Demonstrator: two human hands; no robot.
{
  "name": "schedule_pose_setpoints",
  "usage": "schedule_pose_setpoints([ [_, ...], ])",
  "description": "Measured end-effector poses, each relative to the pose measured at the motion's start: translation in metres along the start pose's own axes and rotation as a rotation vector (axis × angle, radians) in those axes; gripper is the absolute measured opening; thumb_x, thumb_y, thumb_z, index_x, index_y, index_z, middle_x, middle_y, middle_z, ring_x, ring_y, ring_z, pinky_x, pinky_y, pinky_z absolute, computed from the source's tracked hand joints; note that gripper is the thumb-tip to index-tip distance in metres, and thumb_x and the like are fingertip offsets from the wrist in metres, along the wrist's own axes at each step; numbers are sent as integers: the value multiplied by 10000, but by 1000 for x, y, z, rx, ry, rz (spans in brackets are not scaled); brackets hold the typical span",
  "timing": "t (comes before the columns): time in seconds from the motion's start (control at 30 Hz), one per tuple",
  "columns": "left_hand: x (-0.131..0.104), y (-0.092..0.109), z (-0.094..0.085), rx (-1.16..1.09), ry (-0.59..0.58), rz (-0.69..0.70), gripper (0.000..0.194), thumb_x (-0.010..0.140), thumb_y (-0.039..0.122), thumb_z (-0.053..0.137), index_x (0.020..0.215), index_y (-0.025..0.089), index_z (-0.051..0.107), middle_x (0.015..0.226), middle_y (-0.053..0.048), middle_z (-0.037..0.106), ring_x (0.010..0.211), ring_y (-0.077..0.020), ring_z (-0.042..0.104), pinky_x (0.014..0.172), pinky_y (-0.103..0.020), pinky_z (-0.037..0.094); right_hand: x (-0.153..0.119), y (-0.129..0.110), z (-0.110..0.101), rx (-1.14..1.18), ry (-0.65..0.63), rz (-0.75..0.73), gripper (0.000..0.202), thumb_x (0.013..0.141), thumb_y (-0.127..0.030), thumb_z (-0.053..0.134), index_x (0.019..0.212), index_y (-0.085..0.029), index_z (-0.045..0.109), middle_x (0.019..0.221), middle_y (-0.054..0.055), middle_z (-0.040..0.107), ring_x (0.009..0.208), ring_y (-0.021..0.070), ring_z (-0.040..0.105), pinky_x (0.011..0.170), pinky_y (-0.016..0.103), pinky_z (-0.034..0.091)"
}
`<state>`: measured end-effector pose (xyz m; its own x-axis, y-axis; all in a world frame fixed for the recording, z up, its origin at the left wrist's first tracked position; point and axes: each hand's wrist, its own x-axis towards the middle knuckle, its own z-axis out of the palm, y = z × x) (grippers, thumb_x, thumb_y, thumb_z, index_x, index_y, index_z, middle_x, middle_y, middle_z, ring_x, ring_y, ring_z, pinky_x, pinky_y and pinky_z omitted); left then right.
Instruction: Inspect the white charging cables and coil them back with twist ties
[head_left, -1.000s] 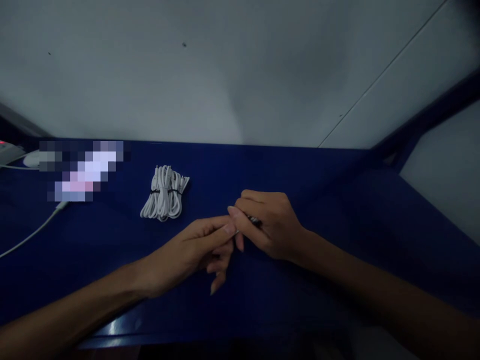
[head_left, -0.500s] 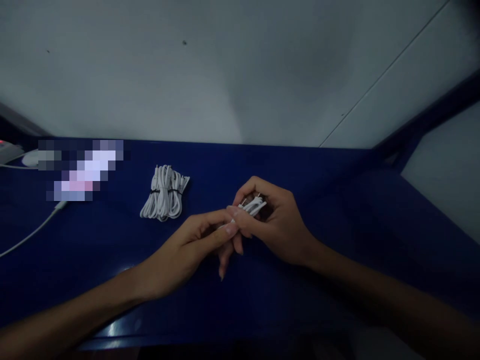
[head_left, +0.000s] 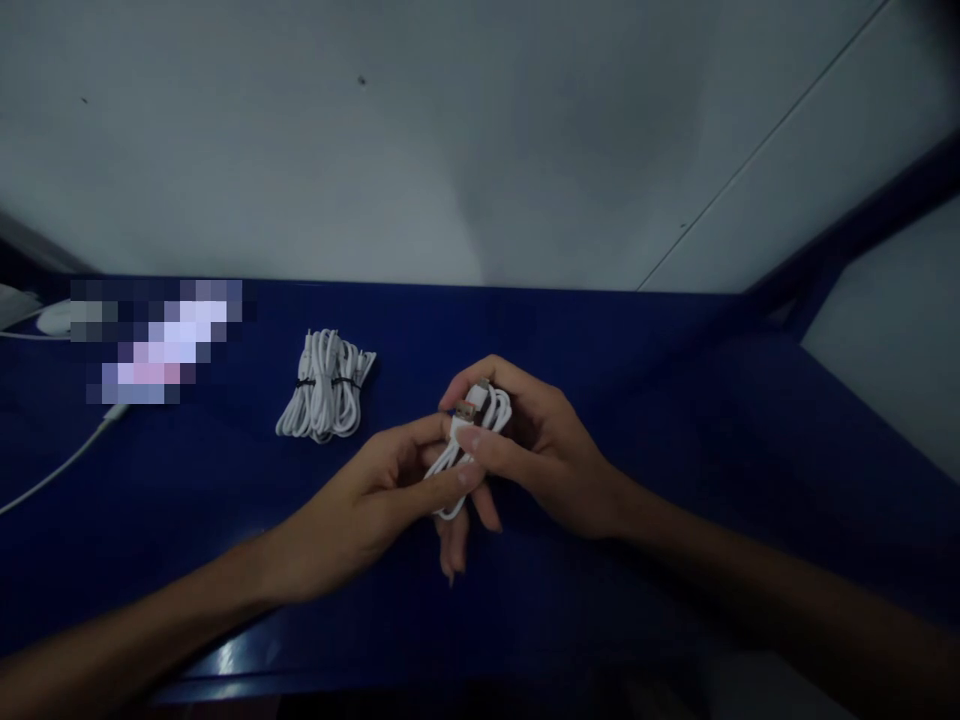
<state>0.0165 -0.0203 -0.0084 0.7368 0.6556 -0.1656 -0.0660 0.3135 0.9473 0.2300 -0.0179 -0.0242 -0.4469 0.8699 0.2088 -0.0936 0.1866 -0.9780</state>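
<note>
Between both hands is a coiled white USB cable [head_left: 496, 410], its metal USB plug facing up and away from me. My left hand [head_left: 397, 475] pinches the lower loops, thumb on top and other fingers underneath. With its thumb on the white plug housing, my right hand [head_left: 536, 430] grips the upper part of the coil. Part of the coil is hidden by the fingers. Left of the hands, several white cables tied with black ties lie side by side as a pile [head_left: 325, 388] on the blue table [head_left: 570, 610].
At the far left a blurred-out, bright phone-like object [head_left: 172, 345] lies on the table, with a white cord [head_left: 60, 480] running from it to the left edge. A white plug-like piece [head_left: 54, 318] sits behind it. A pale wall [head_left: 450, 150] rises behind the table.
The coiled cable has been turned in my hands, so its USB plug and lower loops now show. My right hand has shifted slightly left.
</note>
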Motion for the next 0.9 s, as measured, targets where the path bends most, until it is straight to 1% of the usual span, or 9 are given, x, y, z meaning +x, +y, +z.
schedule_pose_setpoints([
  [0.1, -1, -1, 1, -27, -19, -21, 188, 1144, 321, 637, 1138, 151, 716, 884, -41, 769, 601, -122, 700, 637, -266, 603, 2, -1, 1, 13, -12, 25, 145, 1071, -336, 741, 1160, -230, 700, 943, 0, 671, 785, 143, 643, 681, 265, 562],
  [0.23, -2, -3, -2, -172, -52, -64, 280, 1166, 372, 567, 1075, 149, 711, 853, -45, 704, 633, -134, 646, 593, -252, 563, 4, 0, 0, 44, 7, -4, 137, 1040, -323, 769, 1085, -209, 708, 881, -15, 643, 728, 127, 594, 636, 250, 518],
  [0.3, -3, -3, -3, -281, -65, -81, 368, 1184, 395, 491, 1039, 140, 713, 838, -48, 663, 653, -142, 615, 608, -258, 551, 5, 0, -1, 65, 18, -16, 137, 1019, -305, 788, 1054, -201, 704, 849, -27, 617, 687, 112, 549, 606, 239, 486],
  [0.4, -5, -2, -4, -409, -91, -127, 469, 1197, 445, 401, 1067, 135, 727, 827, -33, 583, 686, -141, 559, 678, -272, 552, 6, 0, -1, 115, 18, -21, 136, 996, -259, 808, 1059, -196, 704, 823, -41, 602, 650, 95, 510, 586, 227, 457],
  [0.5, -8, -2, -4, -485, -106, -179, 479, 1194, 468, 395, 1134, 137, 737, 827, -2, 491, 678, -127, 479, 686, -271, 542, 6, -1, 0, 151, -24, -3, 122, 1018, -245, 780, 1089, -199, 692, 739, -62, 616, 616, 97, 523, 584, 228, 461],
  [0.57, -9, -3, -3, -497, -111, -191, 444, 1195, 440, 417, 1131, 138, 735, 828, 13, 444, 663, -116, 427, 658, -257, 521, 6, -2, 0, 149, -47, 16, 118, 1035, -269, 758, 1085, -197, 679, 714, -58, 647, 601, 103, 544, 573, 232, 463],
  [0.73, -6, -5, -1, -466, -67, -176, 390, 1195, 407, 455, 1003, 161, 690, 845, 17, 415, 672, -117, 388, 646, -249, 500, 5, -4, -1, 78, -27, 27, 134, 1014, -286, 761, 1077, -205, 675, 816, -28, 665, 677, 126, 598, 599, 256, 489],
  [0.83, -5, -11, 0, -399, -26, -159, 384, 1180, 445, 490, 978, 175, 673, 825, 24, 406, 653, -120, 360, 625, -249, 477, 4, -2, -2, -69, 3, -68, 108, 1027, -278, 737, 1099, -210, 693, 845, -27, 646, 695, 129, 579, 620, 267, 493],
  [0.9, -5, -16, 0, -348, -3, -142, 357, 1162, 471, 541, 981, 188, 661, 786, 38, 387, 635, -121, 325, 586, -229, 421, 3, 0, -2, -202, 37, -157, 103, 999, -249, 754, 1075, -210, 696, 862, -26, 653, 686, 123, 575, 612, 264, 487],
])
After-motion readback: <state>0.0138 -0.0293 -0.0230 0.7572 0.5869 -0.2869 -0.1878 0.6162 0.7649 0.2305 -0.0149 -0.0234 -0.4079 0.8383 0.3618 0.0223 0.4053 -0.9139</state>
